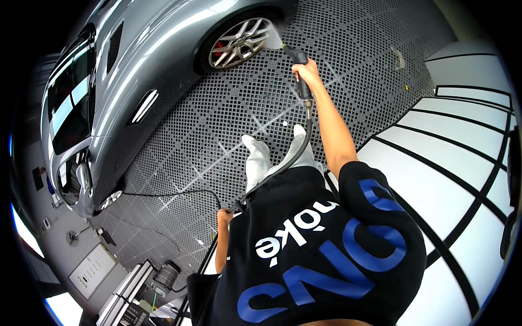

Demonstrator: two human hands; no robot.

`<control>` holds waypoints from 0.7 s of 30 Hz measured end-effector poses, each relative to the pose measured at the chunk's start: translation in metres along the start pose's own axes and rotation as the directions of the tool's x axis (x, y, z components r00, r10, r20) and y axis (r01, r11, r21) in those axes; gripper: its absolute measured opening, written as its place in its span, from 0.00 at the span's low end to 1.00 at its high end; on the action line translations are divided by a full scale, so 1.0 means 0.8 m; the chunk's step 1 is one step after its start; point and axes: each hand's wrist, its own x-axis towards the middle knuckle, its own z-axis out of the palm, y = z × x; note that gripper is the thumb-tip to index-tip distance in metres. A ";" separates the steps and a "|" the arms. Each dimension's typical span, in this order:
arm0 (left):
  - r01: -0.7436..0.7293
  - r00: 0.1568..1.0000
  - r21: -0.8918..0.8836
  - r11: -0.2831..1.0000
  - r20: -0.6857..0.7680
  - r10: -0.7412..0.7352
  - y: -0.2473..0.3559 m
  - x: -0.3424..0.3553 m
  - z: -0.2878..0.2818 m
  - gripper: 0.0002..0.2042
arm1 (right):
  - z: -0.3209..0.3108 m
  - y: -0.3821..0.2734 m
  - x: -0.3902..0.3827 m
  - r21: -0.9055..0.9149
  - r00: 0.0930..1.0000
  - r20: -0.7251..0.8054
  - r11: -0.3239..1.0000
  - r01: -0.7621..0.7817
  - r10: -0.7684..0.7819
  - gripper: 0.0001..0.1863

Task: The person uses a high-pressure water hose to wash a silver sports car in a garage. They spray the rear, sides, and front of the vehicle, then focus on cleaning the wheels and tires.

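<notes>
My right hand (307, 73) is wrapped round the grip of a black spray gun (298, 56), held out at arm's length. A fan of water (274, 39) leaves its nozzle and hits the silver multi-spoke wheel (239, 42) of a grey car (147, 60). Red shows behind the wheel's spokes. From the gun's metal fitting a black hose (306, 142) curves back across my body. At my left side, my left hand (224, 216) is closed round this hose, its fingers partly hidden. Beyond that hand the hose runs along the floor toward the car's other wheel (111, 199).
Dark grey perforated tiles (359, 60) with pale lines cover the floor. White panels with black strips (435, 146) stand along the right. At the lower left are a dark cylindrical machine (166, 277), a grey cabinet (128, 288) and a wall board (92, 270). My shoes (248, 139) are below.
</notes>
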 end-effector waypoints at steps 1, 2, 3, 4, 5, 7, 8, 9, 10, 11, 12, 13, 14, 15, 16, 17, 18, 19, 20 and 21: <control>-0.032 0.999 -0.040 0.999 -0.033 0.031 -0.007 0.007 -0.006 0.12 | 0.008 0.002 -0.003 -0.008 1.000 0.029 1.000 -0.002 0.002 0.12; -0.005 0.999 -0.060 0.998 -0.039 0.003 -0.012 0.018 -0.011 0.12 | 0.019 0.000 -0.004 -0.025 0.999 0.050 1.000 -0.008 0.009 0.11; -0.043 0.998 -0.082 0.996 -0.049 0.039 -0.019 0.027 -0.016 0.12 | 0.032 0.000 -0.007 -0.043 0.999 0.044 0.999 -0.015 0.017 0.12; -0.062 0.996 -0.096 0.993 -0.066 0.056 -0.028 0.034 -0.022 0.12 | 0.043 0.001 -0.013 -0.054 0.999 0.048 0.999 -0.009 0.012 0.11; -0.043 0.997 -0.098 0.994 -0.062 0.037 -0.034 0.047 -0.028 0.12 | 0.055 0.000 -0.016 -0.068 0.999 0.043 0.998 0.000 0.003 0.11; -0.056 0.998 -0.078 0.995 -0.035 0.054 -0.051 0.064 -0.042 0.11 | 0.077 0.000 -0.018 -0.081 1.000 0.023 0.997 0.005 -0.003 0.14; 0.003 0.999 -0.061 0.998 0.037 -0.001 -0.059 0.071 -0.047 0.10 | 0.087 0.004 -0.021 -0.096 1.000 0.021 0.995 0.001 0.001 0.18; -0.049 0.998 -0.005 0.999 0.049 0.049 -0.067 0.078 -0.053 0.10 | 0.096 0.009 -0.022 -0.109 1.000 0.013 0.994 0.005 -0.004 0.21; -0.088 0.993 0.058 0.994 0.080 0.083 -0.075 0.084 -0.058 0.10 | 0.103 0.014 -0.024 -0.124 1.000 0.004 0.992 0.007 -0.007 0.24; -0.069 0.986 0.044 0.997 0.157 0.062 -0.080 0.091 -0.061 0.11 | 0.110 0.021 -0.027 -0.166 1.000 0.008 0.986 -0.003 0.004 0.35; -0.129 0.977 0.040 0.991 0.173 0.121 -0.084 0.098 -0.062 0.11 | 0.117 0.029 -0.032 -0.174 1.000 0.020 0.985 -0.014 0.018 0.40; -0.161 0.967 0.049 0.986 0.207 0.148 -0.086 0.104 -0.063 0.11 | 0.121 0.037 -0.041 -0.207 0.997 0.071 0.978 -0.003 0.018 0.42; -0.165 0.954 0.087 0.982 0.266 0.137 -0.085 0.111 -0.063 0.11 | 0.125 0.040 -0.049 -0.248 0.994 0.105 0.969 -0.006 0.033 0.43; -0.198 0.947 0.116 0.973 0.280 0.159 -0.081 0.118 -0.062 0.12 | 0.135 0.043 -0.056 -0.390 0.997 0.074 0.921 0.006 0.025 0.46; -0.146 0.942 0.108 0.983 0.319 0.105 -0.075 0.125 -0.060 0.12 | 0.138 0.042 -0.066 -0.487 0.995 0.086 0.874 -0.003 0.051 0.46; -0.156 0.944 0.105 0.982 0.310 0.117 -0.068 0.131 -0.058 0.12 | 0.140 0.038 -0.076 -0.533 0.994 0.093 0.846 0.005 0.053 0.45; -0.130 0.944 0.129 0.983 0.319 0.083 -0.060 0.134 -0.054 0.12 | 0.141 0.032 -0.083 -0.560 0.994 0.090 0.828 0.002 0.059 0.44; -0.024 0.942 0.114 0.993 0.334 -0.015 -0.052 0.136 -0.053 0.11 | 0.143 0.023 -0.089 -0.613 0.997 0.062 0.790 0.001 0.047 0.43; -0.149 0.958 0.155 0.977 0.269 0.104 -0.045 0.131 -0.050 0.10 | 0.140 0.014 -0.094 -0.633 0.999 0.050 0.773 0.029 0.003 0.44; -0.137 0.963 0.138 0.981 0.251 0.099 -0.040 0.126 -0.049 0.10 | 0.136 0.003 -0.094 -0.633 0.999 0.032 0.774 0.026 -0.007 0.44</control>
